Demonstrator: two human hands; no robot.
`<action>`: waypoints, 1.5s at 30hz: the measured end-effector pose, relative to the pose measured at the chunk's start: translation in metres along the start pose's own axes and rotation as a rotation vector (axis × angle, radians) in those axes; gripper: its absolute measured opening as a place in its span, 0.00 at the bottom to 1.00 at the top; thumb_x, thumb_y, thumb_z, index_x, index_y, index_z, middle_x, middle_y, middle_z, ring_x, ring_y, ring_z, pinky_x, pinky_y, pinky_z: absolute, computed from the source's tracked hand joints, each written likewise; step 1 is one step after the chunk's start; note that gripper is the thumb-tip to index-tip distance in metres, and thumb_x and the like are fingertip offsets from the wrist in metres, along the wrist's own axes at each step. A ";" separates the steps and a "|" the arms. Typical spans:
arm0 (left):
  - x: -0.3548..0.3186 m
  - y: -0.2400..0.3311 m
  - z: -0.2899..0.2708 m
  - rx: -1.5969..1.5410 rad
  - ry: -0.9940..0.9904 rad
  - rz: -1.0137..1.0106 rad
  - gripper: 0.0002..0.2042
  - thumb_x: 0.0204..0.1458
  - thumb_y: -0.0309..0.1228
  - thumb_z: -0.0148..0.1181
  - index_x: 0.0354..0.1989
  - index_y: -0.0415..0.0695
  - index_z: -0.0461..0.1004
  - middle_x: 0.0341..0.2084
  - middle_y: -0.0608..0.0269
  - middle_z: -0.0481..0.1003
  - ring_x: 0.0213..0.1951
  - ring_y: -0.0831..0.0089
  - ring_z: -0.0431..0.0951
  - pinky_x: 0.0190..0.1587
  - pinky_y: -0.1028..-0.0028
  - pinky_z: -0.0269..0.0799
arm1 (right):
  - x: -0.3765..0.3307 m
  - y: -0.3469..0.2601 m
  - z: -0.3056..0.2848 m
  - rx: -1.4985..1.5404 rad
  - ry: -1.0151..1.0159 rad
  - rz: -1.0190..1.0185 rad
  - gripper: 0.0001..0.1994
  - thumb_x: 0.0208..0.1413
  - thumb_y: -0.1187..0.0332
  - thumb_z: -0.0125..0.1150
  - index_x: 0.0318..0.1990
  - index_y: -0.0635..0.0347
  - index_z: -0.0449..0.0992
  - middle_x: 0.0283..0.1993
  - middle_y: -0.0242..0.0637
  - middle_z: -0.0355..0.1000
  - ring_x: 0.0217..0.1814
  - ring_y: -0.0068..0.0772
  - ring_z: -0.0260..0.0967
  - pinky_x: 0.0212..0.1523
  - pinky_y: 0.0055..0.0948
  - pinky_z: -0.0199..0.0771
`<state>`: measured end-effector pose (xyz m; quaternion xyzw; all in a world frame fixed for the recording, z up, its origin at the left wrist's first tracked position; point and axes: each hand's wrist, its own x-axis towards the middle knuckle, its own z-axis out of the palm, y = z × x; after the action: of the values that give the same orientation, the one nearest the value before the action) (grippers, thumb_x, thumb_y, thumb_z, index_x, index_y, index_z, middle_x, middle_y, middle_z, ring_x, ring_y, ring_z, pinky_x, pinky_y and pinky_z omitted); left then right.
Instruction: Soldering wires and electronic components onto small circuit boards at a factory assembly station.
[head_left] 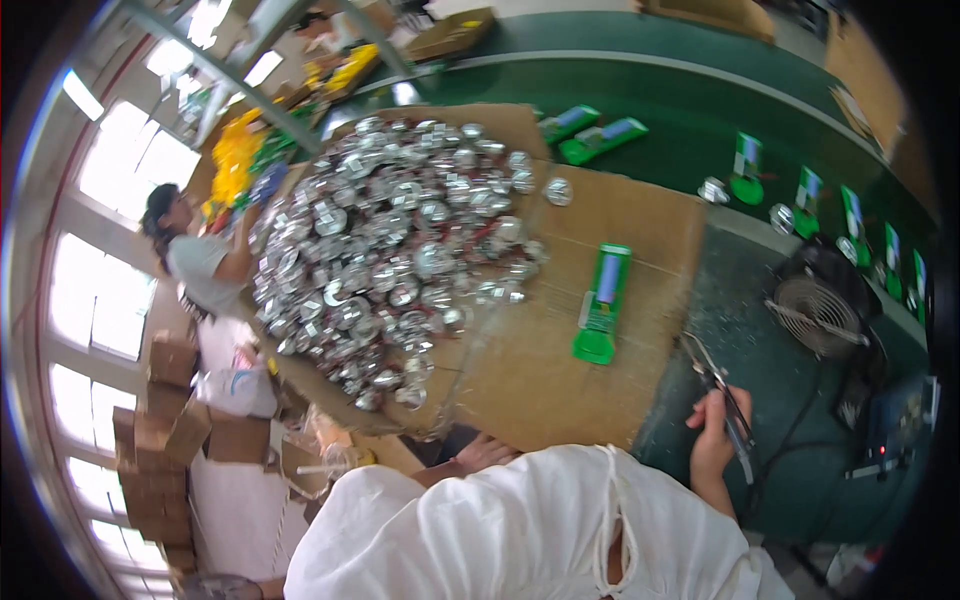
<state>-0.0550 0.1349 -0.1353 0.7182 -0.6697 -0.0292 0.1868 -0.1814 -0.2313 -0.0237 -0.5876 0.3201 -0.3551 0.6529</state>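
My right hand [713,425] is closed round a soldering iron [734,425], its bent metal tip pointing up and left. Left of the tip, a green plastic part with a pale violet battery-like cylinder [600,304] lies by itself on a flat cardboard sheet [520,375]. My left hand [485,453] rests at the near edge of the cardboard, fingers loosely stretched, holding nothing visible; my white shirt partly covers it. A large heap of shiny silver round parts with red wires [390,240] fills the cardboard's left side.
Across the back runs a green conveyor belt [680,95], carrying several green parts [745,168] with silver discs beside some. A small black fan [815,312] and a dark box-shaped device [895,425] stand right. Another person [205,255] works at left, near stacked cardboard boxes [155,460].
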 end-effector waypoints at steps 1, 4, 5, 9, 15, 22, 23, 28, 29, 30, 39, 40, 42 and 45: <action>0.000 0.001 -0.001 0.075 -0.092 -0.009 0.21 0.45 0.33 0.47 0.51 0.43 0.64 0.49 0.59 0.65 0.56 0.63 0.60 0.62 0.59 0.44 | -0.001 0.002 -0.002 -0.014 0.018 -0.023 0.08 0.56 0.69 0.51 0.37 0.65 0.65 0.22 0.34 0.65 0.17 0.18 0.59 0.20 0.17 0.60; -0.020 -0.016 0.035 0.382 -0.115 0.145 0.22 0.46 0.34 0.46 0.52 0.43 0.63 0.51 0.58 0.64 0.59 0.62 0.57 0.63 0.57 0.42 | -0.003 0.006 -0.002 -0.030 0.042 -0.046 0.08 0.56 0.68 0.50 0.37 0.64 0.65 0.20 0.31 0.63 0.16 0.17 0.57 0.19 0.16 0.58; -0.026 -0.019 0.035 0.396 -0.113 0.124 0.22 0.46 0.34 0.46 0.52 0.43 0.63 0.51 0.58 0.64 0.59 0.62 0.57 0.63 0.57 0.42 | -0.002 0.008 -0.003 -0.038 0.039 -0.051 0.08 0.57 0.68 0.50 0.37 0.64 0.65 0.20 0.31 0.63 0.16 0.17 0.57 0.19 0.16 0.57; -0.019 -0.015 0.061 0.532 -0.193 0.115 0.21 0.48 0.35 0.45 0.52 0.43 0.63 0.52 0.59 0.63 0.60 0.62 0.56 0.63 0.57 0.42 | -0.002 0.006 0.001 -0.071 0.040 -0.053 0.09 0.57 0.66 0.49 0.36 0.63 0.66 0.21 0.31 0.63 0.16 0.17 0.57 0.20 0.15 0.57; -0.016 -0.011 0.089 0.704 -0.315 0.144 0.20 0.49 0.35 0.44 0.52 0.42 0.63 0.54 0.59 0.62 0.60 0.62 0.55 0.63 0.58 0.43 | -0.001 0.009 0.000 -0.092 0.076 -0.056 0.10 0.57 0.66 0.49 0.38 0.64 0.66 0.22 0.32 0.63 0.17 0.18 0.57 0.20 0.15 0.57; -0.022 0.001 0.110 0.892 -0.448 0.227 0.20 0.52 0.36 0.42 0.52 0.42 0.62 0.55 0.60 0.60 0.61 0.62 0.53 0.63 0.58 0.43 | -0.001 0.007 0.006 -0.116 0.083 -0.058 0.10 0.57 0.65 0.49 0.38 0.65 0.66 0.22 0.32 0.63 0.17 0.18 0.57 0.20 0.15 0.58; -0.019 -0.002 0.111 0.921 -0.468 0.244 0.20 0.52 0.36 0.41 0.52 0.42 0.62 0.56 0.60 0.60 0.62 0.62 0.52 0.63 0.58 0.43 | 0.000 0.007 0.006 -0.116 0.089 -0.060 0.10 0.57 0.65 0.49 0.38 0.65 0.66 0.22 0.32 0.63 0.17 0.18 0.57 0.20 0.15 0.58; -0.015 -0.030 0.092 1.114 -0.587 0.316 0.19 0.54 0.36 0.40 0.52 0.42 0.62 0.57 0.61 0.59 0.62 0.62 0.51 0.63 0.58 0.43 | -0.002 0.002 0.002 -0.110 0.117 -0.060 0.09 0.58 0.66 0.48 0.35 0.64 0.66 0.21 0.32 0.62 0.16 0.18 0.55 0.20 0.16 0.56; -0.018 -0.033 0.090 1.153 -0.619 0.320 0.19 0.54 0.36 0.40 0.52 0.42 0.62 0.57 0.61 0.59 0.63 0.62 0.51 0.63 0.58 0.43 | -0.002 0.005 0.002 -0.096 0.108 -0.063 0.09 0.58 0.66 0.48 0.35 0.64 0.66 0.21 0.32 0.62 0.16 0.18 0.55 0.20 0.16 0.56; -0.024 -0.038 0.088 1.166 -0.625 0.311 0.19 0.54 0.36 0.40 0.52 0.42 0.62 0.57 0.61 0.59 0.63 0.62 0.51 0.63 0.58 0.43 | -0.002 0.010 -0.001 -0.106 0.082 -0.059 0.09 0.58 0.65 0.47 0.35 0.62 0.66 0.21 0.31 0.62 0.17 0.16 0.55 0.20 0.15 0.56; -0.012 -0.061 0.072 1.028 -0.500 0.252 0.19 0.53 0.36 0.41 0.52 0.42 0.63 0.56 0.61 0.60 0.62 0.62 0.52 0.63 0.58 0.44 | -0.002 0.004 0.000 -0.098 0.069 -0.049 0.09 0.59 0.64 0.47 0.36 0.61 0.66 0.21 0.28 0.61 0.18 0.15 0.54 0.21 0.14 0.55; -0.012 -0.061 0.071 1.007 -0.488 0.244 0.19 0.53 0.36 0.41 0.52 0.42 0.63 0.56 0.61 0.60 0.62 0.62 0.52 0.63 0.58 0.45 | -0.002 0.003 0.000 -0.098 0.062 -0.059 0.09 0.59 0.64 0.47 0.36 0.61 0.66 0.21 0.28 0.61 0.18 0.15 0.54 0.20 0.14 0.55; -0.014 -0.061 0.070 0.963 -0.464 0.230 0.19 0.53 0.36 0.41 0.52 0.42 0.63 0.56 0.60 0.60 0.62 0.62 0.52 0.63 0.58 0.45 | -0.002 0.004 0.001 -0.097 0.056 -0.070 0.09 0.59 0.64 0.47 0.36 0.61 0.66 0.21 0.28 0.61 0.18 0.15 0.54 0.20 0.14 0.55; -0.013 -0.061 0.068 0.901 -0.426 0.200 0.19 0.52 0.36 0.41 0.52 0.42 0.63 0.55 0.60 0.60 0.61 0.62 0.53 0.63 0.58 0.45 | 0.000 0.008 0.000 -0.092 0.060 -0.057 0.09 0.59 0.64 0.47 0.36 0.61 0.66 0.21 0.29 0.61 0.18 0.15 0.54 0.20 0.15 0.54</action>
<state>-0.0188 0.1340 -0.2201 0.6378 -0.7047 0.1349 -0.2801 -0.1812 -0.2307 -0.0318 -0.6149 0.3386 -0.3761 0.6048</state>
